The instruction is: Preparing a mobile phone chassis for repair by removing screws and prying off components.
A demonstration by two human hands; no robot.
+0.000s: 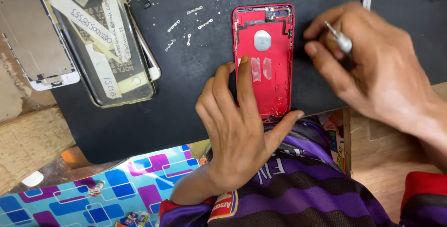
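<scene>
A red empty phone back housing [272,76] lies face-up on a black work mat [186,92], with strips of clear tape stuck inside it. My left hand [240,131] rests on its lower end, fingers spread over the left edge and thumb at the bottom right corner. My right hand [377,71] hovers just right of the housing and grips a small silver screwdriver [339,38], its tip hidden behind my fingers.
Tiny screws and small metal brackets [186,24] lie scattered on the mat above left of the housing. A stack of phone screens with paper labels [100,41] and a white display frame [32,41] sit at the left. A colourful patterned sheet [93,190] lies below.
</scene>
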